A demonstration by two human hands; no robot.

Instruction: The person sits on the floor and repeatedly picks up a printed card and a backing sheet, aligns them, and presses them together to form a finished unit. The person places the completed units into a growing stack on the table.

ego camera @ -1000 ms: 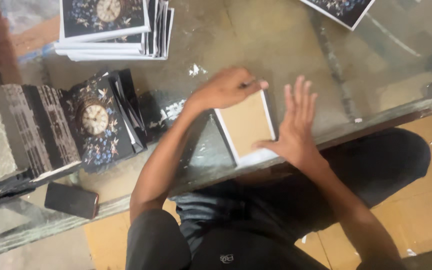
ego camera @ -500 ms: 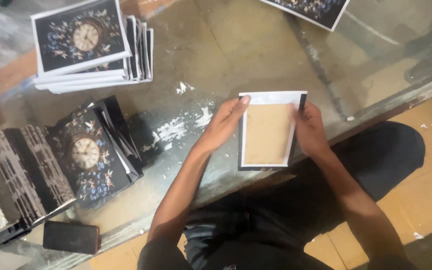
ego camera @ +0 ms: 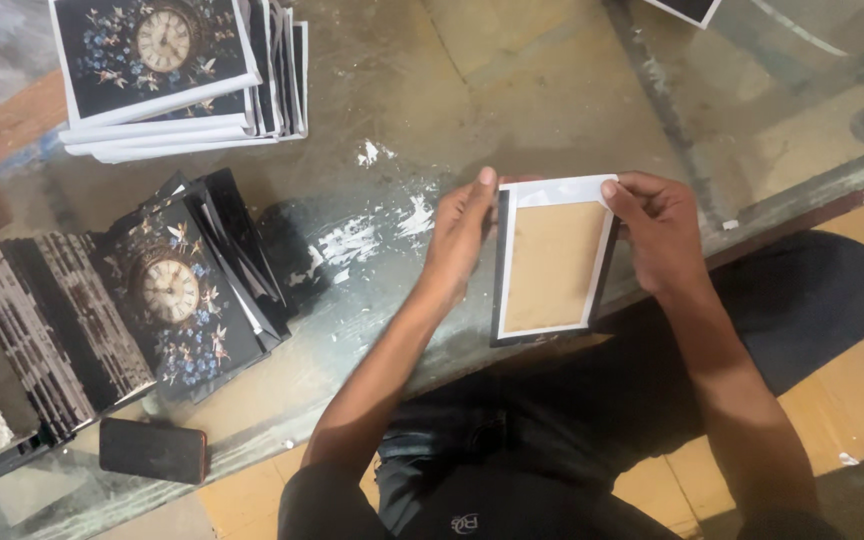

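A flat rectangular cover (ego camera: 552, 262) lies face down near the table's front edge: brown board in the middle, white folded border, black outer edge. My left hand (ego camera: 464, 232) grips its left side with the thumb at the top left corner. My right hand (ego camera: 658, 228) pinches the top right corner, folding the white flap there. Both forearms reach in from below.
A glass-topped table (ego camera: 512, 90) with white smears. A stack of white-edged clock prints (ego camera: 167, 70) at the back left. A pile of dark clock-printed covers (ego camera: 177, 285) and spines at the left. A dark phone (ego camera: 152, 450) near the front left edge. Another print's corner (ego camera: 687, 8) at the top.
The cover has been squared up between both hands, and my right hand went from lying flat beside it to pinching its top right corner. The view has shifted over the table.
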